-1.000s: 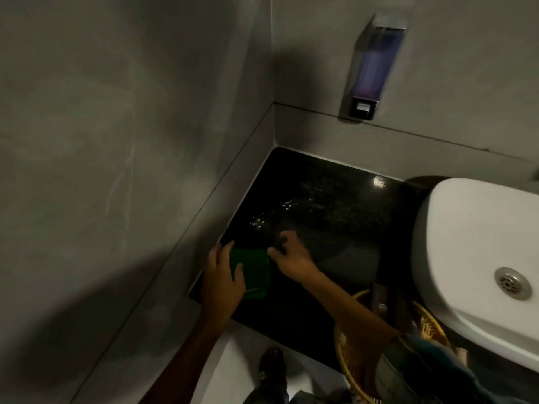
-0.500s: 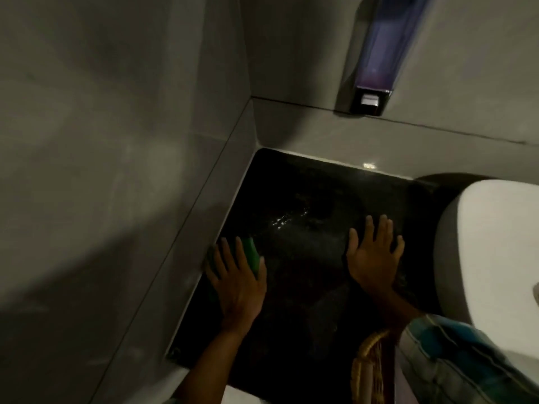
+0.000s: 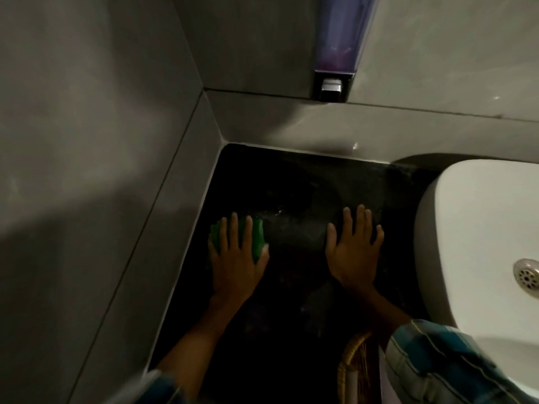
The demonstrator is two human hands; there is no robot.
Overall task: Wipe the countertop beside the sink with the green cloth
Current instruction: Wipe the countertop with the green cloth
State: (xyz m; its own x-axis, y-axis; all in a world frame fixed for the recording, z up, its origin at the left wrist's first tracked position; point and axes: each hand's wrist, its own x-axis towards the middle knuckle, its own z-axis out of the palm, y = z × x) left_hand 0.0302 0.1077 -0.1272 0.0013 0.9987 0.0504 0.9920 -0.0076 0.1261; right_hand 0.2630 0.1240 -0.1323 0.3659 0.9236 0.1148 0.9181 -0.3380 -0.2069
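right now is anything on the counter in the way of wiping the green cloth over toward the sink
Only the right hand, lying flat on the black countertop between the green cloth under the left hand and the white sink. Nothing else shows on that dark stretch.

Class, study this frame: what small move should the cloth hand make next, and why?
Probably slide the left hand, pressing the green cloth flat by the left wall, rightwards across the dark countertop towards the right hand, since the stretch between looks wet.
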